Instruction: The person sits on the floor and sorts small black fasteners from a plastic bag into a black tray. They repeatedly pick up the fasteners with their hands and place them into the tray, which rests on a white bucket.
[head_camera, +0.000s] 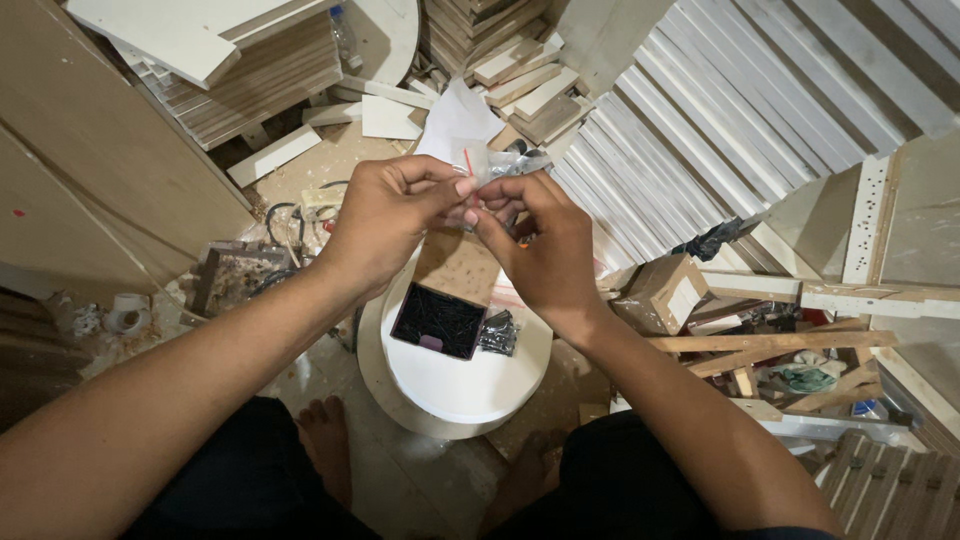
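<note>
A person sits low on a dusty workshop floor, bare feet showing beneath both forearms. The left hand (385, 215) and the right hand (535, 250) meet in front of the chest, and the fingers (462, 188) of both are pressed together, pinching a small clear plastic bag (490, 162) between them. The bag is thin, crinkled film with a red strip along its top edge; its far end sticks out beyond the fingertips, glossy and creased. What is inside it is too small to tell.

Directly below the fingers lies a round white board (470, 385), smooth and matte, resting on a second disc of the same shape. On it, just under the hands, sits a small open box (438, 320), square and dark inside, filled with a tangle of thin black screws. Touching the box's right side is another small clear packet (499, 333) holding more dark screws.

Beyond the fingers, a white sheet of paper (455, 120) lies on the floor among short offcuts of pale wood (530, 90). To the right of the fingers, a fan of long white-faced panels (720, 130) leans in rows, their edges showing raw board. Further right, rough timber strips (770, 345) cross over clutter. To the left of the fingers, a large brown board (90, 180) stands slanted, with a stack of laminated sheets (250, 70) above it and black cable (285, 225) coiled in sawdust.
</note>
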